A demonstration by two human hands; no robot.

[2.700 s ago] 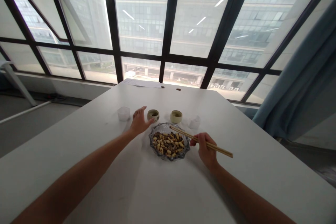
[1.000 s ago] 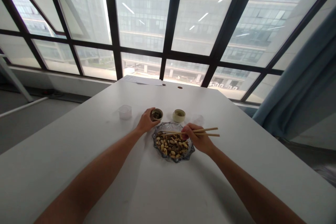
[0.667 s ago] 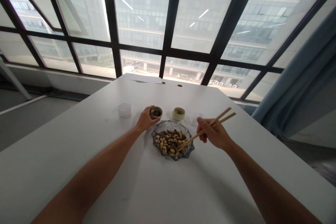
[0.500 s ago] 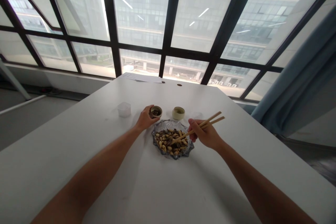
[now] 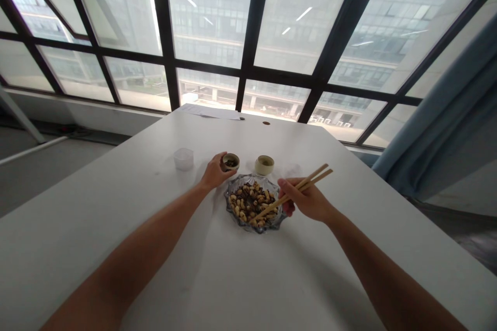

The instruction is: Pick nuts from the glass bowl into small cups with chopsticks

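Observation:
My left hand (image 5: 216, 171) is closed around the side of a small cup (image 5: 232, 169) that has dark bits inside. Just in front of it stands a scalloped glass bowl (image 5: 277, 224), holding a mix of pale nuts (image 5: 243, 213) and dark seed-like pieces. A pair of wooden chopsticks (image 5: 312, 178) is gripped in my right hand (image 5: 305, 198) at the bowl's right edge. Their tips reach down among the nuts near the bowl's front; whether they pinch a piece I cannot tell. A second small pale-green cup (image 5: 264, 167) stands behind the bowl, touched by neither hand.
A translucent plastic container (image 5: 184, 160) sits left of the cups on the white table (image 5: 217, 279). Papers (image 5: 209, 112) lie at the far edge, near two small dark round spots. Beyond are framed windows (image 5: 205, 36), with a blue curtain (image 5: 435, 134) at right.
The chopstick tips have shifted slightly toward the front of the bowl. Dark pieces now show more in the middle of the mix. My left hand stays on the cup.

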